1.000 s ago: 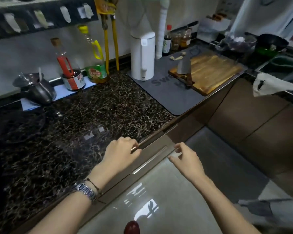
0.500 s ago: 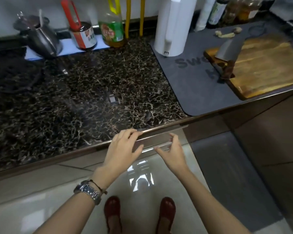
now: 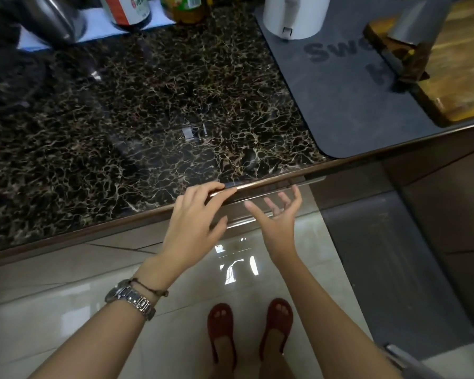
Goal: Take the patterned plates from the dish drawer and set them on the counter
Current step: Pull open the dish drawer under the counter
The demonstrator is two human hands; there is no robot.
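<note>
Head view is showing the dark veined surface [image 3: 148, 110] filling most of the frame, with a grey mat [image 3: 348, 105] and a wooden cutting board [image 3: 454, 77] lying at its right end. Under the front edge the dish drawer [image 3: 271, 199] is sitting shut or nearly so, its long metal handle running left to right along the edge, so the pull is going to be straight back toward the person. No patterned plates are showing; they are presumably inside. The left hand [image 3: 195, 228] is resting on that edge, fingers curled over the rim, its grip clamped lightly on the handle as far as the blur allows. The right hand [image 3: 277, 214] is hanging just below the handle, palm up, fingers spread apart and gripping nothing, equally near.
</note>
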